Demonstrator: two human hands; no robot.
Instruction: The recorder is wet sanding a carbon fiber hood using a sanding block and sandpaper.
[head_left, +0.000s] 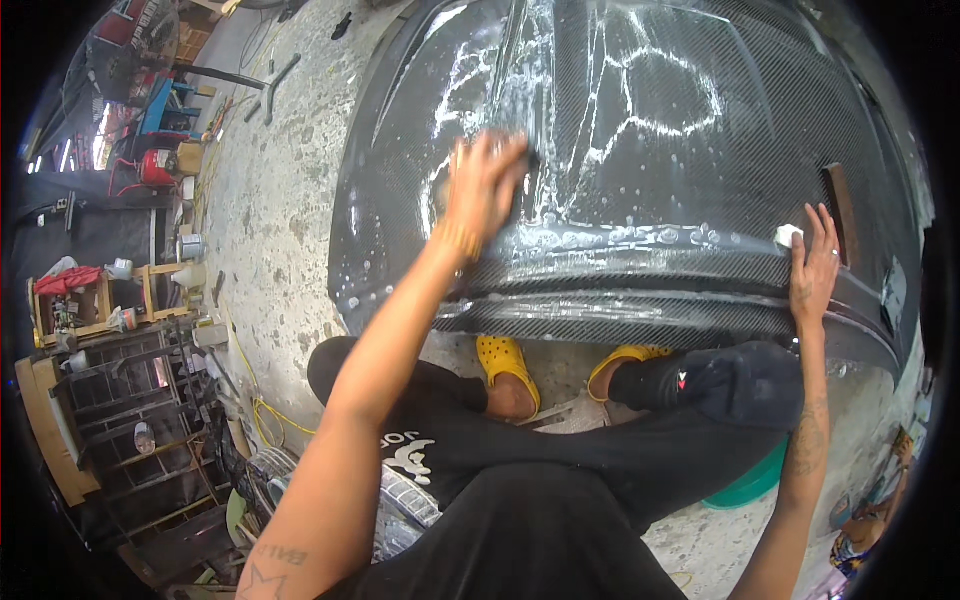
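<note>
A wet, dark carbon-fibre car hood [660, 170] lies in front of me, streaked with whitish suds and water. My left hand [484, 190], smeared by motion, presses on it left of the centre ridge. Its fingers curve over something dark that I cannot make out. Toward the hood's near right side, my right hand [817, 265] rests with fingers stretched out. A small white block [789, 236] lies at its thumb tip. Just beyond those fingers is a narrow brown strip [840, 210] on the hood.
Yellow clogs [507, 375] are on my feet, close under the hood's near edge. A green basin [750, 478] stands beside my right leg. Metal racks [135, 430] and clutter line the left side, with a yellow cord [262, 410] on the concrete floor. Another person [868, 525] shows at lower right.
</note>
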